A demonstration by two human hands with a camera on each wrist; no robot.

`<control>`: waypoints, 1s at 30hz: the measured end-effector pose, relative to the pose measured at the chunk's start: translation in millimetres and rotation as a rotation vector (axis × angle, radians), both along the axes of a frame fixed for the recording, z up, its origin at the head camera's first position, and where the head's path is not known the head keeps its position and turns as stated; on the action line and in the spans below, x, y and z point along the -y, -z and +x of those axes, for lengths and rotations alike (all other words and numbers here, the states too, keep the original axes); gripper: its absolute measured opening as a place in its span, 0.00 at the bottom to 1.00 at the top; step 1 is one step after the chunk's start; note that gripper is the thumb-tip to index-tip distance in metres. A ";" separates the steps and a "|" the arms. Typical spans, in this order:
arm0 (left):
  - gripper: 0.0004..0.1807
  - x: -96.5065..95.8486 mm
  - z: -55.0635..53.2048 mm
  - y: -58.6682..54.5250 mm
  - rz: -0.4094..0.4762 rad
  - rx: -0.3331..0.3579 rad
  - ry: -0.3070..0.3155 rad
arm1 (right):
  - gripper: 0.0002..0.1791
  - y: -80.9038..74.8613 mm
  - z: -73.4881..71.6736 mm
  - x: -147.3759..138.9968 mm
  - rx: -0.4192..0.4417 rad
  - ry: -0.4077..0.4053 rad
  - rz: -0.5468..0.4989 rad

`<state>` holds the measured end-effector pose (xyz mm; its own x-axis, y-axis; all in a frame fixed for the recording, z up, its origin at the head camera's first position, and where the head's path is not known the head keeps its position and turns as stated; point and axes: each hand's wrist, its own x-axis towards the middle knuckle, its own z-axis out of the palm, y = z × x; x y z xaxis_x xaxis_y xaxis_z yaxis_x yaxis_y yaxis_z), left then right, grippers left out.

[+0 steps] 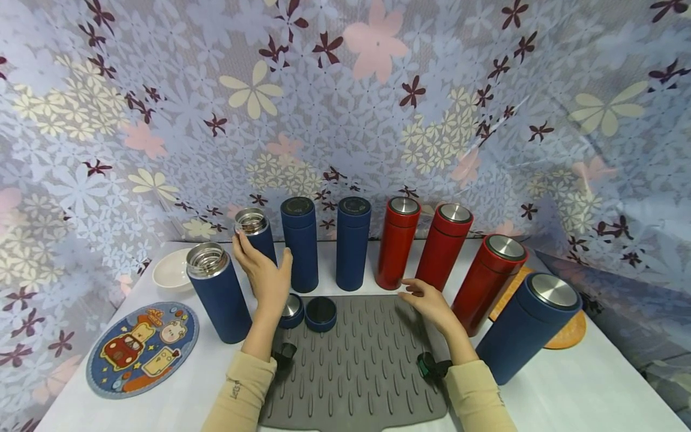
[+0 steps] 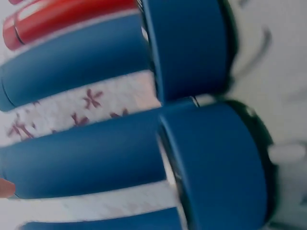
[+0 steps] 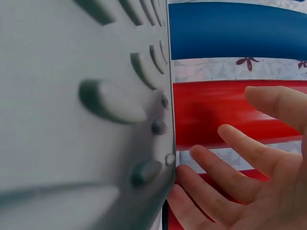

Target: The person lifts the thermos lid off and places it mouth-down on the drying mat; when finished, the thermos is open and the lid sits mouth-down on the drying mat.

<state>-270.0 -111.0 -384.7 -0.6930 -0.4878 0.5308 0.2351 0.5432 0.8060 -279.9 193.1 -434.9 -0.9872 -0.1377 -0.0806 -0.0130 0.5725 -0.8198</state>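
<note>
My left hand (image 1: 267, 273) is raised at a lidless blue thermos (image 1: 263, 237), its fingers up by the steel neck and its thumb apart; whether they touch is unclear. Nearer the front left stands another lidless blue thermos (image 1: 220, 300). Two blue thermos lids (image 1: 321, 313) sit side by side on the grey ridged mat (image 1: 367, 360), and they loom large in the left wrist view (image 2: 216, 163). Over the mat's far right corner, my right hand (image 1: 432, 305) holds nothing, fingers loosely spread. Close to it are a red thermos (image 1: 398, 246) and a second red thermos (image 1: 444, 249).
Two lidded blue thermoses (image 1: 300, 252) stand at the back centre. On the right are a third red thermos (image 1: 486, 288), a big blue thermos (image 1: 526, 330) and a wooden board (image 1: 567, 333) behind. A white bowl (image 1: 173, 273) and a round cartoon mat (image 1: 143, 348) lie left.
</note>
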 end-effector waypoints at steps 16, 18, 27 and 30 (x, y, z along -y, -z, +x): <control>0.41 -29.5 5.7 3.7 -0.190 -0.068 0.117 | 0.24 1.6 -0.8 -0.9 -0.003 0.004 0.030; 0.45 -29.7 0.7 4.4 -0.189 0.004 0.134 | 0.24 1.1 -0.1 -0.9 -0.001 0.011 0.041; 0.51 -28.5 -21.2 7.7 -0.105 0.146 0.183 | 0.23 1.4 1.9 -0.4 -0.003 0.008 0.070; 0.52 -27.8 -26.6 6.6 -0.053 0.156 0.186 | 0.23 1.6 2.0 0.2 -0.007 0.007 0.078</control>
<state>-296.5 -83.2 -391.3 -0.8439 -0.3185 0.4317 0.2100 0.5443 0.8122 -277.9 192.9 -436.6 -0.9886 -0.1249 -0.0837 -0.0147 0.6344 -0.7729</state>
